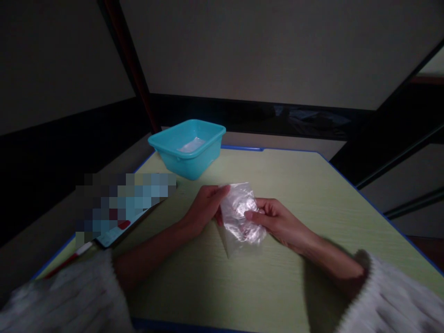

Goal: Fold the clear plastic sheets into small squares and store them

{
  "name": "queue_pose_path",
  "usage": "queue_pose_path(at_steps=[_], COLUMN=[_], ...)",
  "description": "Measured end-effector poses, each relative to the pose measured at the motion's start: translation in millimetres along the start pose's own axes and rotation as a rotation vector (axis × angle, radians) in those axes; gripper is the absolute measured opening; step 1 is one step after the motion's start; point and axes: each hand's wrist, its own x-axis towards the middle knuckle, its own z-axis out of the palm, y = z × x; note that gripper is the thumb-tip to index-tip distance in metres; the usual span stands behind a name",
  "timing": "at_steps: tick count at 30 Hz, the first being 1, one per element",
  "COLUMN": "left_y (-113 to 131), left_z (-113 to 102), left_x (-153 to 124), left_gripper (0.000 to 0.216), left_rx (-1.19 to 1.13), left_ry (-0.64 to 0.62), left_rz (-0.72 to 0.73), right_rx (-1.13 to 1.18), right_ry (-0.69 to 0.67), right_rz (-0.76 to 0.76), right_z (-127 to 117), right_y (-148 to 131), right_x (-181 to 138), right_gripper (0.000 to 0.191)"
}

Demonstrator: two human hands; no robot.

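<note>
A crinkled clear plastic bag point(240, 203) is held between my two hands above the middle of the table. My left hand point(207, 209) pinches its upper left edge, thumb on top. On the right side, my right hand point(272, 217) grips the bag with the thumb pressed on its front. The plastic shines, and its lower part hangs loose below my fingers. Whether anything lies inside the bag I cannot tell.
At the table's back left stands a turquoise plastic basin point(194, 159) with some clear plastic in it. A flat, partly pixelated item point(111, 236) lies along the left edge, beside a red and white pen-like stick point(81, 250). The pale table point(277, 286) has a blue edge.
</note>
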Motion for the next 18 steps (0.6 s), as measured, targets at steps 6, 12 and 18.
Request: queue_pose_path(at_steps=[6,12,18], left_y=[4.2,7.2,5.6], left_z=[-2.9,-2.4,0.0], left_x=[4.1,4.9,-1.1], left_gripper=[0.041,0.045,0.020], left_rx=[-0.088,-0.177,-0.050], left_ry=[0.087,-0.110,-0.174], left_rz=[-0.032,-0.159,-0.111], right_rx=[-0.022,-0.057,-0.095], right_ry=[0.003,0.165,0.200], right_rz=[-0.015,-0.112,-0.136], right_z=[-2.0,-6.6,-9.6], right_y=[3.5,3.2,0.3], right_x=[1.1,2.7,2.0], right_gripper=[0.021,0.023,0.029])
